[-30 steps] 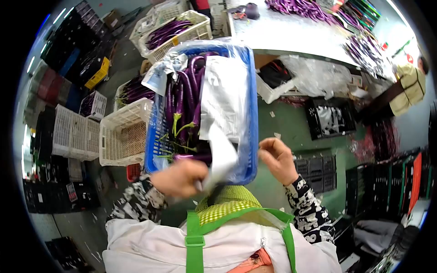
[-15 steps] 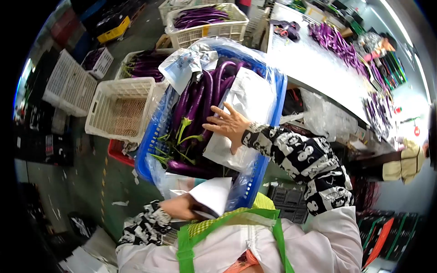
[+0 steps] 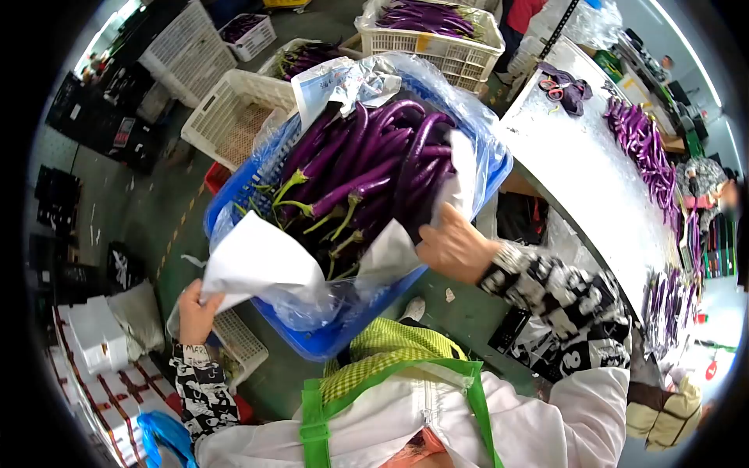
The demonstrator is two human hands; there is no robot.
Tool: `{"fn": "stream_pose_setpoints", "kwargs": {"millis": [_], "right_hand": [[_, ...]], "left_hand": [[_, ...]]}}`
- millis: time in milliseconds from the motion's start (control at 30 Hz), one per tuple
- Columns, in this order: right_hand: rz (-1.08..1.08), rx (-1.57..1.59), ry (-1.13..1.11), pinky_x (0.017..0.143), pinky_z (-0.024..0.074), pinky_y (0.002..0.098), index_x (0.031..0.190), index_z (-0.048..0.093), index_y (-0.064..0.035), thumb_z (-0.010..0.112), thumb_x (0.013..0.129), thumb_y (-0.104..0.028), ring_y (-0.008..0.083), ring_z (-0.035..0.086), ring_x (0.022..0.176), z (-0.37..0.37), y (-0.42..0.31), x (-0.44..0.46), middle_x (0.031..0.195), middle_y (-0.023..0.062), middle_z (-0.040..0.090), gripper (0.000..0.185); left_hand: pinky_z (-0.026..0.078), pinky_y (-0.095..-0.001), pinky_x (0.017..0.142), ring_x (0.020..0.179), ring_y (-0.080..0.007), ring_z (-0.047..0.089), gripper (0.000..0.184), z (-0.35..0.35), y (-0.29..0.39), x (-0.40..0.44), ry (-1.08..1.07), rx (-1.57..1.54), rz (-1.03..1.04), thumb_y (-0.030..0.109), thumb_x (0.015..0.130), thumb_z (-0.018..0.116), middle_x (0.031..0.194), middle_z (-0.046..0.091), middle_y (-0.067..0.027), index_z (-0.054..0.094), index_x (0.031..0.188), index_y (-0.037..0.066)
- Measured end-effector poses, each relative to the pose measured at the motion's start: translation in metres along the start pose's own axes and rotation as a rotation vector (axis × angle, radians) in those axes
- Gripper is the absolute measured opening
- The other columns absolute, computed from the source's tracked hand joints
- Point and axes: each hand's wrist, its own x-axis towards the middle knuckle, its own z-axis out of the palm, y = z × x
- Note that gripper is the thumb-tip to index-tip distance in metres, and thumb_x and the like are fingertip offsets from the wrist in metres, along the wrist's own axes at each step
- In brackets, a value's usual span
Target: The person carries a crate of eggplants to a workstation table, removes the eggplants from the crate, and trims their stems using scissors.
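Plainly, left fingers [image 3: 193,300] pinch a white sheet [image 3: 261,261], right fingers [image 3: 450,225] another sheet [image 3: 462,175].

Head view, single, wide-angle, dark-rimmed.
Worn on my head, facing forward and down; near my left hand [image 3: 198,313], right hand [image 3: 454,248] and blue crate [image 3: 343,334], with the tabletop [image 3: 577,160] farther off at right.

Floor of the blue basket [image 3: 314,345] hidden under eggplants [image 3: 359,183], person in red [image 3: 521,17] cut off above.
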Motion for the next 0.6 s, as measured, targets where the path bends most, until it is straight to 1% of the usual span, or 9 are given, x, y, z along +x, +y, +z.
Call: {"fn": "stream_pose_setpoints", "kwargs": {"millis": [100, 200, 300, 367, 400, 467, 500, 567, 600], "right_hand": [[0.053, 0.082, 0.159, 0.083, 0.0319, 0.0374, 0.068, 0.054, -0.0079, 0.057, 0.074, -0.011, 0.0199, 0.052, 0.059, -0.016, -0.019, -0.058, 0.071, 0.0059, 0.05, 0.008], [0.263, 0.295, 0.13, 0.08, 0.0375, 0.0383, 0.08, 0.053, -0.0052, 0.057, 0.072, -0.007, 0.0252, 0.056, 0.069, 0.042, -0.043, -0.106, 0.075, 0.011, 0.052, 0.01], [0.6, 0.87, 0.136, 0.077, 0.0452, 0.0427, 0.092, 0.052, -0.0032, 0.053, 0.074, 0.003, 0.0366, 0.059, 0.082, 0.106, -0.057, -0.122, 0.09, 0.0168, 0.056, 0.019], [0.488, 0.987, 0.185, 0.079, 0.0477, 0.0418, 0.1, 0.052, -0.0034, 0.062, 0.077, -0.001, 0.0386, 0.058, 0.094, 0.14, -0.048, -0.117, 0.1, 0.0187, 0.054, 0.025], [0.478, 0.971, -0.037, 0.082, 0.0482, 0.0417, 0.105, 0.053, -0.0039, 0.063, 0.078, -0.005, 0.0386, 0.058, 0.097, 0.12, -0.038, -0.11, 0.103, 0.0193, 0.053, 0.029], [0.34, 0.798, -0.565, 0.091, 0.0477, 0.0416, 0.118, 0.052, -0.0028, 0.066, 0.081, -0.019, 0.0381, 0.058, 0.104, 0.075, -0.006, -0.105, 0.11, 0.0222, 0.055, 0.043], [0.144, 0.661, -0.676, 0.082, 0.0512, 0.0419, 0.116, 0.051, -0.0002, 0.066, 0.084, -0.026, 0.0366, 0.064, 0.092, 0.054, 0.016, -0.095, 0.098, 0.0233, 0.062, 0.044], [0.269, 0.873, -0.843, 0.068, 0.0534, 0.038, 0.113, 0.052, 0.0007, 0.068, 0.085, -0.026, 0.0316, 0.067, 0.074, -0.025, 0.055, -0.058, 0.081, 0.0185, 0.066, 0.042], [0.249, 0.959, -0.671, 0.063, 0.0523, 0.0354, 0.117, 0.049, 0.0014, 0.068, 0.085, -0.025, 0.0281, 0.066, 0.067, -0.05, 0.072, -0.042, 0.076, 0.0162, 0.065, 0.045]], "left_hand": [[0.045, -0.0339, 0.068, 0.076, -0.0181, 0.058, 0.019, 0.012, -0.007, -0.038, 0.241, 0.249, -0.024, 0.011, 0.079, 0.067, 0.079, 0.061, -0.0113, 0.061, 0.091, -0.003], [0.042, -0.0437, 0.075, 0.083, -0.0431, 0.05, 0.021, 0.033, -0.052, -0.077, 0.257, 0.756, 0.239, 0.011, 0.075, 0.065, 0.083, 0.056, -0.019, 0.057, 0.088, -0.002], [0.047, -0.0422, 0.079, 0.088, -0.0393, 0.06, 0.021, 0.051, -0.052, -0.113, -0.084, 0.434, -0.183, 0.01, 0.076, 0.063, 0.09, 0.065, -0.0209, 0.066, 0.094, 0.0], [0.048, -0.0417, 0.079, 0.087, -0.0376, 0.062, 0.022, 0.036, -0.059, -0.126, -0.22, 0.458, -0.283, 0.008, 0.076, 0.062, 0.091, 0.066, -0.0206, 0.067, 0.096, 0.001], [0.05, -0.0412, 0.079, 0.087, -0.0358, 0.064, 0.023, 0.027, -0.063, -0.126, -0.35, 0.473, -0.375, 0.007, 0.076, 0.06, 0.093, 0.067, -0.0202, 0.069, 0.097, 0.002], [0.051, -0.0439, 0.076, 0.085, -0.0373, 0.064, 0.024, 0.017, 0.002, -0.112, -0.244, 0.992, -0.563, 0.015, 0.075, 0.067, 0.091, 0.066, -0.0192, 0.068, 0.096, 0.005], [0.05, -0.0465, 0.074, 0.084, -0.0378, 0.064, 0.024, 0.006, -0.007, -0.107, 0.016, 0.958, -0.418, 0.015, 0.076, 0.066, 0.088, 0.066, -0.0187, 0.066, 0.097, 0.004], [0.049, -0.0434, 0.076, 0.087, -0.0366, 0.062, 0.021, 0.007, 0.051, -0.074, 0.308, 0.817, -0.172, 0.01, 0.081, 0.061, 0.093, 0.065, -0.0188, 0.062, 0.1, 0.001], [0.048, -0.0406, 0.08, 0.093, -0.0348, 0.062, 0.028, 0.01, 0.057, -0.05, 0.363, 0.629, -0.049, 0.008, 0.081, 0.063, 0.099, 0.065, -0.0173, 0.061, 0.107, 0.001]]}}
